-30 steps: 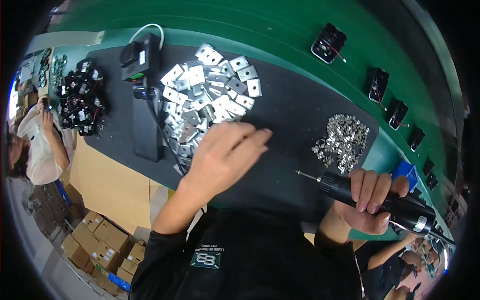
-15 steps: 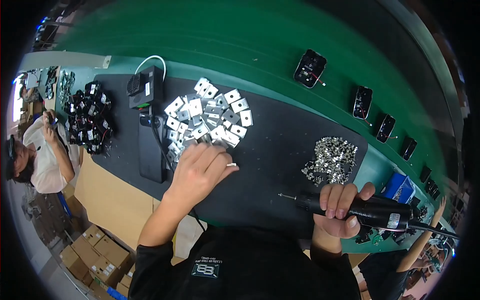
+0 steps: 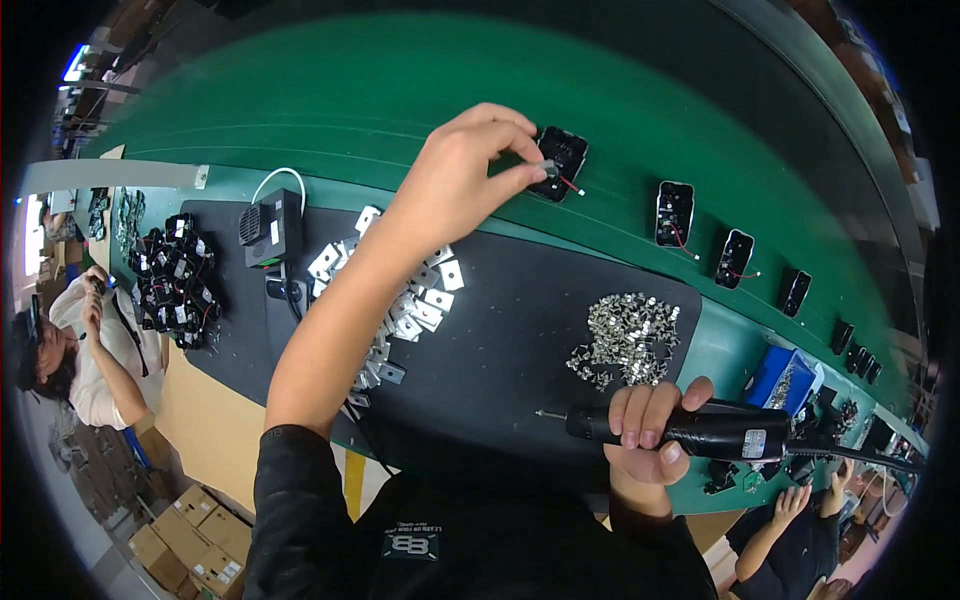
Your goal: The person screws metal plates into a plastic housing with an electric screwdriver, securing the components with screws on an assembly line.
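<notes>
My left hand (image 3: pixel 465 180) reaches over the green surface, with a small grey metal bracket (image 3: pixel 547 170) pinched between thumb and fingertips. The bracket is at a black plastic housing (image 3: pixel 566 150) with a short red wire; whether they touch I cannot tell. My right hand (image 3: pixel 655 430) is wrapped around a black electric screwdriver (image 3: pixel 722 436), held level over the near right of the black mat, its bit pointing left. Below my left forearm lies a pile of silver metal brackets (image 3: pixel 408 318), partly hidden by the arm. A heap of small screws (image 3: pixel 630 335) lies beyond the screwdriver.
More black housings (image 3: pixel 675 213) stand in a row along the green surface to the right. On the mat's left are a black boxy device (image 3: pixel 272 230) and a heap of black parts (image 3: pixel 175 275). A blue bin (image 3: pixel 778 380) stands right. Other people work at both sides.
My left hand has gone from the bracket pile up and right to the nearest housing, carrying a bracket. My right hand still grips the screwdriver. The whole view has shifted somewhat.
</notes>
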The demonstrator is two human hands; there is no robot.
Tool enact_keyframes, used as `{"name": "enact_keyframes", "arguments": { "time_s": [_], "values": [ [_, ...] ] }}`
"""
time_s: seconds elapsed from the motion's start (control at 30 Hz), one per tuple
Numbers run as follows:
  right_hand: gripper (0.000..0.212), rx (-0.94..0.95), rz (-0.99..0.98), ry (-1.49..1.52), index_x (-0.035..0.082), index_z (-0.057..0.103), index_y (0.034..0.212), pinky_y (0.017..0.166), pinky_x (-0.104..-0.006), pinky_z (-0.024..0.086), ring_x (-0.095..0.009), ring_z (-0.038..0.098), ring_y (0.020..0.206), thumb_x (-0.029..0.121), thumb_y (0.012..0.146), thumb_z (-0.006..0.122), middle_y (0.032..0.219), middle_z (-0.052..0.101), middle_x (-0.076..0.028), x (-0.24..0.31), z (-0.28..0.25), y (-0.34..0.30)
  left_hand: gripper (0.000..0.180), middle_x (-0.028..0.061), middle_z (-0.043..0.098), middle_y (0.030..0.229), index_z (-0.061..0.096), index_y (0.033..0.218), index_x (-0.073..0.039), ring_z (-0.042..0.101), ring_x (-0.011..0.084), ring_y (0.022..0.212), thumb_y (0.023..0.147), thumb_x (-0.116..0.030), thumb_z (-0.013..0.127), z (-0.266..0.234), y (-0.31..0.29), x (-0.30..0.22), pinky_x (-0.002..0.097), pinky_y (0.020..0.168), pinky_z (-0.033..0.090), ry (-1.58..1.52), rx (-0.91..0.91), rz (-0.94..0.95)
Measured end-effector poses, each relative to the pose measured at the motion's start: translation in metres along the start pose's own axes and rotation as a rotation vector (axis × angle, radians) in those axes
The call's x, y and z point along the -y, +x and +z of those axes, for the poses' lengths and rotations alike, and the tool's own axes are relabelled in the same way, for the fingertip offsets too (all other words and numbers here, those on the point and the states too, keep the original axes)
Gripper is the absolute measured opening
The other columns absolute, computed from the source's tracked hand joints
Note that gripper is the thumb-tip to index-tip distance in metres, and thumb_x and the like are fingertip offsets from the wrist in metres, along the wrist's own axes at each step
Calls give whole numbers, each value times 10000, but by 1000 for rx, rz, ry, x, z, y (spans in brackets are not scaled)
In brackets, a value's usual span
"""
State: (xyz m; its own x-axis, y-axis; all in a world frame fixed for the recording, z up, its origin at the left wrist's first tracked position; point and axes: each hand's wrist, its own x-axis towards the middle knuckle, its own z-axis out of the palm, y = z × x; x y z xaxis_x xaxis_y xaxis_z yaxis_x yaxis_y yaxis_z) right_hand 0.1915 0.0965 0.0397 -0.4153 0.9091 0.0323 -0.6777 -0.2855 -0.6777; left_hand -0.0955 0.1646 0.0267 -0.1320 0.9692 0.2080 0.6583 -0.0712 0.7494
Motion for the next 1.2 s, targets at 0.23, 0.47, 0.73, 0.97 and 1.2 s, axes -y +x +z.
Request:
{"name": "enact_keyframes", "arguments": {
  "time_s": [0.23, 0.47, 0.73, 0.97, 1.2],
  "values": [
    [448, -24, -9, 23, 148, 365, 1080, 592, -305, 437, -139, 496, 568, 212, 816, 721, 660, 475, 3, 8, -8, -2, 116, 125, 630, 1148, 689, 835, -49, 610, 297, 1009, 777, -146, 713, 19, 16, 18, 361, 864, 482, 34, 1, 11],
    [453, -30, -11, 27, 145, 365, 1085, 597, -305, 440, -142, 499, 572, 207, 813, 721, 663, 478, 0, 7, -12, -1, 253, 111, 654, 1105, 657, 1020, -55, 637, 261, 974, 789, -132, 723, 28, 22, 13, 351, 816, 511, 12, 73, -120],
    [435, -13, -13, 37, 144, 369, 1092, 598, -302, 437, -140, 493, 575, 196, 811, 698, 667, 476, 3, 4, -10, -2, 279, 117, 662, 966, 629, 1067, -39, 643, 248, 864, 809, -119, 699, 11, 17, 6, 343, 767, 513, 15, 98, -64],
    [425, 9, -32, 45, 141, 388, 1120, 591, -293, 424, -126, 477, 579, 195, 819, 684, 677, 464, 10, 6, -9, -3, 277, 116, 669, 1019, 645, 1006, -45, 652, 277, 933, 744, -59, 737, -13, -94, -67, 347, 800, 521, -4, -27, 9],
    [417, 74, -60, 36, 119, 415, 1161, 621, -265, 393, -107, 467, 610, 171, 824, 656, 702, 450, 13, 12, -9, 0, 343, 109, 639, 1085, 610, 1094, -42, 611, 294, 995, 767, -79, 707, 20, -177, -64, 360, 853, 499, -133, 101, -195]
  ]
}}
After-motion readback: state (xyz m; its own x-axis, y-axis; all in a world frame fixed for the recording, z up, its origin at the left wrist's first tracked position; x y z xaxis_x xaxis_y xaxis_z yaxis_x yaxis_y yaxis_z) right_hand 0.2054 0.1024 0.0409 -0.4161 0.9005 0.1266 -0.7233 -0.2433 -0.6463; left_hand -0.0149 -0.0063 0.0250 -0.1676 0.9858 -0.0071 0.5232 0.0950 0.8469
